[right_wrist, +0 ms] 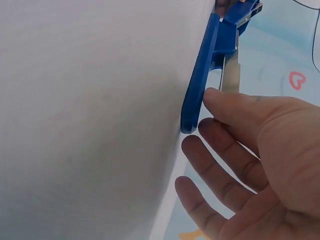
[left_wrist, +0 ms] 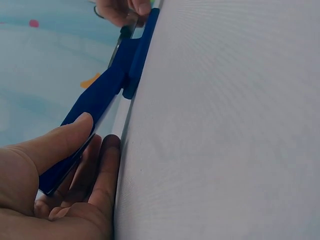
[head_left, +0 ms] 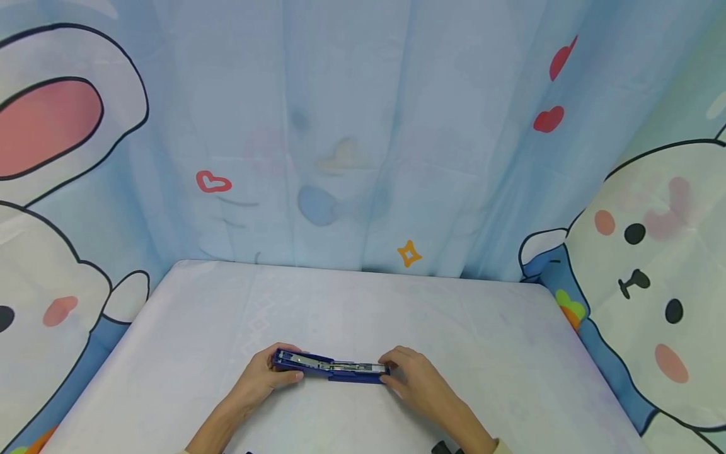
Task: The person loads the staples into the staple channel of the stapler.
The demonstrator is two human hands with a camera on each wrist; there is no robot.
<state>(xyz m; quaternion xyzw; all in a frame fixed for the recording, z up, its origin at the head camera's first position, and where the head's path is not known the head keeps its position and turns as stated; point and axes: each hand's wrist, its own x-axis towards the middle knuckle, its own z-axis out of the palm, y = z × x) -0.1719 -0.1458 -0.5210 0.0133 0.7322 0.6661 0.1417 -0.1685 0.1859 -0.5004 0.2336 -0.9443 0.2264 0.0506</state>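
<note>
A blue stapler (head_left: 356, 379) lies swung wide open low over the white table, its top cover to the left and its base to the right. Along its inside runs the metal staple channel (head_left: 358, 367). My left hand (head_left: 265, 372) grips the cover's end, the thumb (left_wrist: 80, 131) laid along one side and the fingers behind it. At the other end, my right hand (head_left: 418, 381) pinches the base and channel between thumb and index finger. In the right wrist view, its other fingers (right_wrist: 212, 172) are spread apart beside the base.
The white-covered table (head_left: 482, 328) reaches back to a light blue curtain (head_left: 351, 126) printed with hearts and cartoon animals. A small black object (head_left: 441, 448) shows at the bottom edge, beside the right forearm.
</note>
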